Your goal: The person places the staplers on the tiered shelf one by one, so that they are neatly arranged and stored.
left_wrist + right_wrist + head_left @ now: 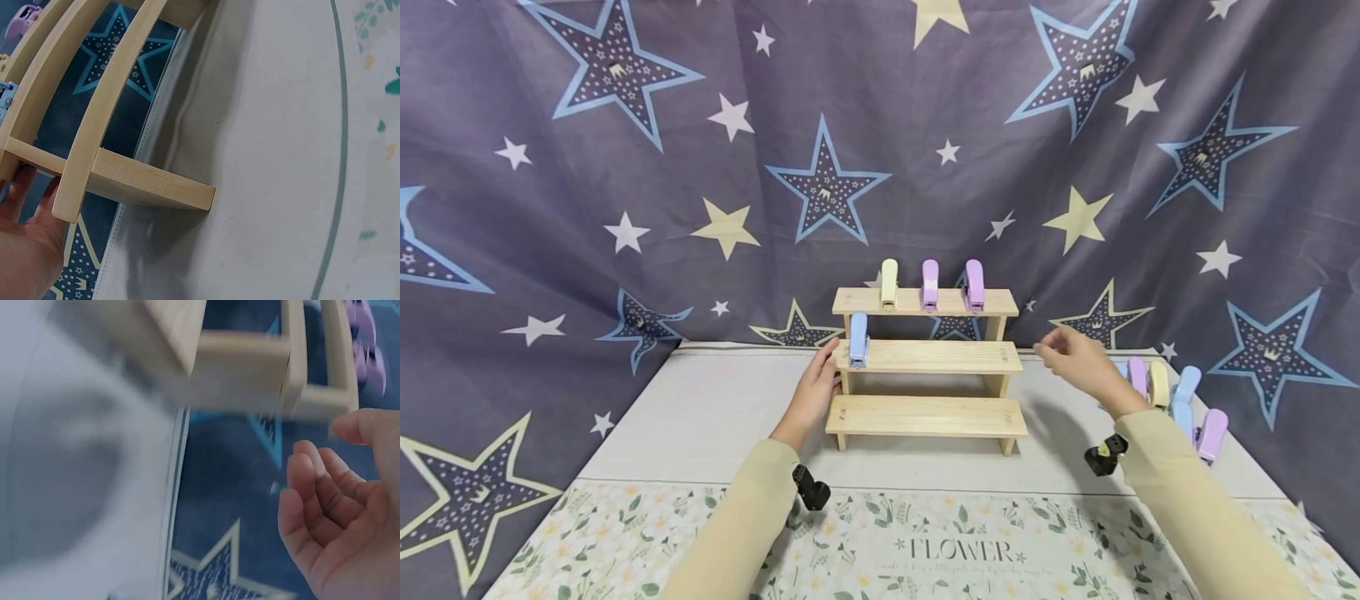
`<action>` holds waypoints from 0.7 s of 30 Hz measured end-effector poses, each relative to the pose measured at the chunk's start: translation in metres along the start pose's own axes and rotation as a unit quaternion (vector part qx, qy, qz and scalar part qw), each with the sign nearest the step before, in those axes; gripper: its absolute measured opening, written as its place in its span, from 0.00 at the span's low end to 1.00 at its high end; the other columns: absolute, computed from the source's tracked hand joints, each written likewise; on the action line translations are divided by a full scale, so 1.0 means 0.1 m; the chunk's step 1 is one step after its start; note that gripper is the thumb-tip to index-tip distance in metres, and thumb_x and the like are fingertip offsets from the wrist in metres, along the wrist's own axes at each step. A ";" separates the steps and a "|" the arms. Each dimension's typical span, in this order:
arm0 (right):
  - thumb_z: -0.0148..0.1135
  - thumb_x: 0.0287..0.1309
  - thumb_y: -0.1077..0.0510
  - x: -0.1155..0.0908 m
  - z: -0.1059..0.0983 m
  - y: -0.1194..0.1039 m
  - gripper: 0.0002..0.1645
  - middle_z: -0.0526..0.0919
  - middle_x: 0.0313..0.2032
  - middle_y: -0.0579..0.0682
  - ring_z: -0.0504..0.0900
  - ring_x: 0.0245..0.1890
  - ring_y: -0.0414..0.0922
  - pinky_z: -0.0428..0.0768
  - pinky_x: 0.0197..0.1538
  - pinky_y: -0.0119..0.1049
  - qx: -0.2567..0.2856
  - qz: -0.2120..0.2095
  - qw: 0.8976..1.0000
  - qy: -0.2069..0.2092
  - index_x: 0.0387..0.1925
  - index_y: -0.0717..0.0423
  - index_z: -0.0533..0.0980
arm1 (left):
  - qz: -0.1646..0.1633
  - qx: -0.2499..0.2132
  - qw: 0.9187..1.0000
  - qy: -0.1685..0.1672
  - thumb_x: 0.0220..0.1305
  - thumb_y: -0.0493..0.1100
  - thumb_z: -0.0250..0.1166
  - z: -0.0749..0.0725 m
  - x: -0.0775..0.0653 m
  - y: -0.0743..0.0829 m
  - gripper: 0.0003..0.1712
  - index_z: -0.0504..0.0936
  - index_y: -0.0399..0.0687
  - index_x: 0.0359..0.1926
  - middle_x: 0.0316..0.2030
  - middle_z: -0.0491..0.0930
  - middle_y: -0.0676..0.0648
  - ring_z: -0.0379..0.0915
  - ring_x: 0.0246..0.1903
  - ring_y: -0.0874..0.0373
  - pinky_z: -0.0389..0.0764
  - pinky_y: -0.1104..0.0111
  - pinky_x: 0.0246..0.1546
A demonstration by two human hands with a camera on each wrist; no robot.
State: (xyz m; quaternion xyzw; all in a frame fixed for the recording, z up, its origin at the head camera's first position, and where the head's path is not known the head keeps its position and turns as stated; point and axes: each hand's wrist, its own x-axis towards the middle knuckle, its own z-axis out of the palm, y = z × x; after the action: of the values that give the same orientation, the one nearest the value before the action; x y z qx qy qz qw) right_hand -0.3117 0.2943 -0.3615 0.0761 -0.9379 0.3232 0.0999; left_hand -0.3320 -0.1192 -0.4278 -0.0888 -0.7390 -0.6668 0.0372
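A three-tier wooden shelf (925, 414) stands on the table. On its top tier are a yellow stapler (889, 283) and two purple staplers (930, 283). A blue stapler (858, 340) stands at the left end of the middle tier. My left hand (812, 392) rests against the shelf's left side at the middle tier, its fingertips (22, 187) partly hidden by the wood. Off the shelf's right side, my right hand (1078, 362) hovers in the air with loosely bent fingers and nothing in them, the thumb apart from the fingertips in the right wrist view.
Several purple, yellow and blue staplers (1212, 435) lie grouped on the table at the right, partly behind my right forearm. A star-patterned curtain (925, 192) hangs close behind the shelf. A floral mat (962, 533) covers the table's front part.
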 end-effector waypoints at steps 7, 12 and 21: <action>0.54 0.70 0.49 -0.10 -0.23 0.54 0.23 0.85 0.39 0.65 0.85 0.31 0.51 0.82 0.32 0.41 -0.034 0.052 0.998 0.015 0.48 0.68 0.74 | -0.003 -0.003 1.000 0.000 0.83 0.42 0.37 0.00 0.02 -0.01 0.27 0.56 0.47 0.78 0.74 0.56 0.37 0.59 0.69 0.38 0.65 0.47 0.69; 0.55 0.69 0.46 -0.19 -0.25 0.94 0.30 0.82 0.42 0.72 0.81 0.38 0.64 0.81 0.38 0.54 -0.072 0.097 0.992 0.038 0.49 0.74 0.72 | -0.014 -0.011 1.000 -0.007 0.83 0.42 0.37 -0.01 0.02 0.00 0.28 0.54 0.45 0.78 0.75 0.54 0.36 0.57 0.70 0.37 0.63 0.47 0.69; 0.57 0.68 0.45 -0.29 -0.11 1.29 0.26 0.83 0.27 0.60 0.80 0.27 0.53 0.79 0.29 0.42 -0.053 0.148 0.987 0.035 0.31 0.67 0.75 | -0.008 -0.005 1.000 -0.008 0.82 0.41 0.37 -0.02 -0.01 0.07 0.28 0.54 0.44 0.78 0.74 0.55 0.34 0.58 0.69 0.36 0.65 0.46 0.68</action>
State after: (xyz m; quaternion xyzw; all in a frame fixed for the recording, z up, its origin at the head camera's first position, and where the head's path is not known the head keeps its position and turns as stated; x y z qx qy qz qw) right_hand -0.3092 0.4039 -0.4364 -0.0800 -0.9507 0.2866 0.0876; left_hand -0.3295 -0.1204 -0.4215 -0.0882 -0.7364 -0.6703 0.0257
